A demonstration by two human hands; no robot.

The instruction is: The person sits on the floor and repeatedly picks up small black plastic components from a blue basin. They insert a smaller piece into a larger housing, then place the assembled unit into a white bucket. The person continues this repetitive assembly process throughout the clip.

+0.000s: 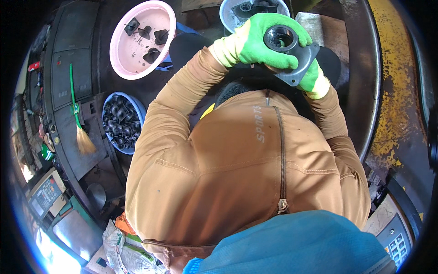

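Note:
Both my hands wear green gloves with pale yellow cuffs. They hold a black moulded part with a square flange (296, 70) in front of my chest. One round, open end of the part faces up, and the flat flange with corner holes juts out on the right. My left hand (253, 40) wraps round the part's round end. My right hand (311, 78) grips it from the flange side, its fingers partly hidden behind the plate. A pale blue basin (226, 19) with similar black parts stands just beyond my hands.
At the far left, a pink basin (117, 54) holds several black parts. Below it, a blue basin (141, 108) is full of small black pieces. A straw brush with a green handle (76, 114) lies farther left. A worn yellow metal surface (393, 86) runs along the right.

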